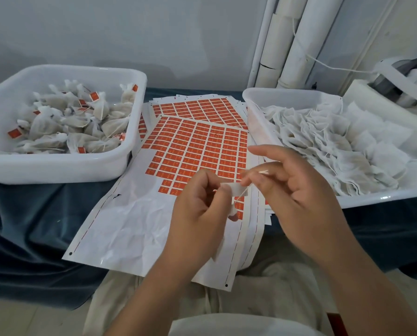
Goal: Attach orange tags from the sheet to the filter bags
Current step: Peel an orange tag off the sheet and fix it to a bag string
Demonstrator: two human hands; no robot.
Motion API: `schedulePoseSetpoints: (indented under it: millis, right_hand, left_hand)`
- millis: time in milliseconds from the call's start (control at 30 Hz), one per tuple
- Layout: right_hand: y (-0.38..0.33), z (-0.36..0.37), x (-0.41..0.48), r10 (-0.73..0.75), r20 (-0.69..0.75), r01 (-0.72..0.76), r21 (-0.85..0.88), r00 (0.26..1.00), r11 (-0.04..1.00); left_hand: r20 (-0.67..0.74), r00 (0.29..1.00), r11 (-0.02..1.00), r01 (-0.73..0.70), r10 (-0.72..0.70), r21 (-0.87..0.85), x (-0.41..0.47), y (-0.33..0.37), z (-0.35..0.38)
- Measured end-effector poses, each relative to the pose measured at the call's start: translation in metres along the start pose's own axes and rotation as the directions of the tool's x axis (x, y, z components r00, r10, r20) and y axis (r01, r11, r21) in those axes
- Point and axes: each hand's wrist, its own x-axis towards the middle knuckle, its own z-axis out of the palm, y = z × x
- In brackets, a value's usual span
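Far: white wall (130, 32), pipes (297, 40). Blue cloth (33, 226) covers the table. The left tub (57, 170) holds tagged bags (81, 122), the right tub (287, 93) loose filter bags (323, 146). The tag sheet (130, 226) lies between them, long axis near-far, and the hands hide its near right part. Above it the left hand (197, 209), curled, pinches a small white piece (234, 189), probably a tag's back, lying left-right. The right hand (299, 190) pinches its right end and the string (242, 194), other fingers loose.
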Motion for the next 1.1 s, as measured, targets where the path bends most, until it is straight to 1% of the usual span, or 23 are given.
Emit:
schedulePoseSetpoints:
  millis: [100, 167, 267, 367, 500, 667, 800, 900, 1000, 1100]
  right_hand:
    - [0.001, 0.002, 0.000, -0.011, 0.038, 0.011, 0.011, 0.999, 1.000]
    - [0.003, 0.003, 0.000, -0.010, 0.055, 0.008, 0.022, 0.998, 1.000]
    - [0.005, 0.004, 0.000, -0.012, 0.072, 0.010, 0.022, 0.997, 1.000]
    - [0.006, 0.004, 0.001, -0.011, 0.075, 0.010, 0.018, 0.997, 1.000]
    - [0.006, 0.005, 0.000, -0.022, 0.074, 0.019, 0.036, 0.997, 0.999]
    - [0.005, 0.005, 0.000, -0.015, 0.070, 0.012, 0.036, 0.997, 0.999]
    - [0.004, 0.006, -0.001, 0.009, 0.055, -0.012, 0.047, 0.998, 0.999]
    - [0.003, 0.008, -0.002, 0.036, 0.007, -0.036, 0.058, 0.999, 0.998]
    - [0.002, 0.010, -0.002, 0.020, -0.049, -0.019, 0.016, 0.999, 1.000]
    - [0.001, 0.012, -0.002, 0.020, -0.060, -0.021, -0.006, 0.998, 1.000]
  left_hand:
    - [0.053, 0.998, 1.000, -0.015, 0.015, -0.006, 0.002, 0.000, -0.005]
    - [0.084, 0.996, 0.999, -0.020, 0.017, 0.026, 0.002, 0.000, -0.007]
    - [0.121, 0.991, 0.992, -0.077, 0.065, 0.102, 0.002, 0.000, -0.008]
    - [0.140, 0.985, 0.977, -0.126, 0.103, 0.170, 0.003, 0.000, -0.010]
    - [0.147, 0.983, 0.968, -0.139, 0.110, 0.207, 0.004, -0.003, -0.011]
    - [0.109, 0.989, 0.972, -0.123, 0.102, 0.201, 0.005, 0.000, -0.012]
    - [0.108, 0.988, 0.970, -0.128, 0.107, 0.208, 0.005, 0.003, -0.011]
    - [0.098, 0.990, 0.973, -0.116, 0.098, 0.198, 0.005, 0.003, -0.012]
    - [0.094, 0.993, 0.983, -0.091, 0.076, 0.161, 0.004, 0.005, -0.012]
    - [0.100, 0.990, 0.980, -0.112, 0.096, 0.162, 0.003, 0.007, -0.011]
